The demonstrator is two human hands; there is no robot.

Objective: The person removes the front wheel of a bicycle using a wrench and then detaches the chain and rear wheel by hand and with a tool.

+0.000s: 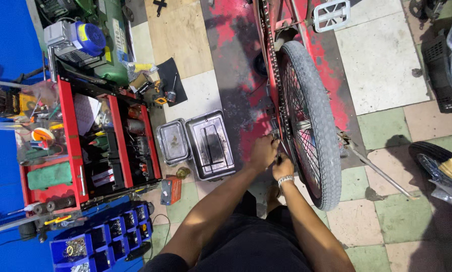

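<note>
left hand point(262, 152): curled at the hub of the rear wheel point(306, 126), on the chain side; fingers closed around something small there, what exactly cannot be told
right hand point(282, 167): just below the left hand, touching it or nearly so, pinching in toward the spokes near the hub; grip looks closed, held thing hidden; bracelet point(285, 179) on the wrist
rear wheel: knobby grey tyre, thin wire spokes, mounted in the red bicycle frame point(291, 15), bike looks flipped or laid over; sits right of centre, both hands at its middle
handling, wheel: judged stiff at rim and tyre, fairly light, free to spin; spokes thin and bendable, poor place to grab; better hold at the tyre or at axle and frame
handling, hub parts: judged small, hard metal, likely greasy and slippery near the chain point(271, 60); needs a fingertip grip
chain: runs up from the hub along the wheel's left side
pedal point(330, 13): white, above the wheel
metal boxes point(198, 143): two lidded grey tins on the floor, left of the wheel, near the left hand
red tool cart point(74, 146): further left of the wheel, open trays packed with tools
blue parts bins point(105, 242): below the cart, well apart from the wheel
kickstand point(377, 168): thin metal rod, right of the wheel
</note>
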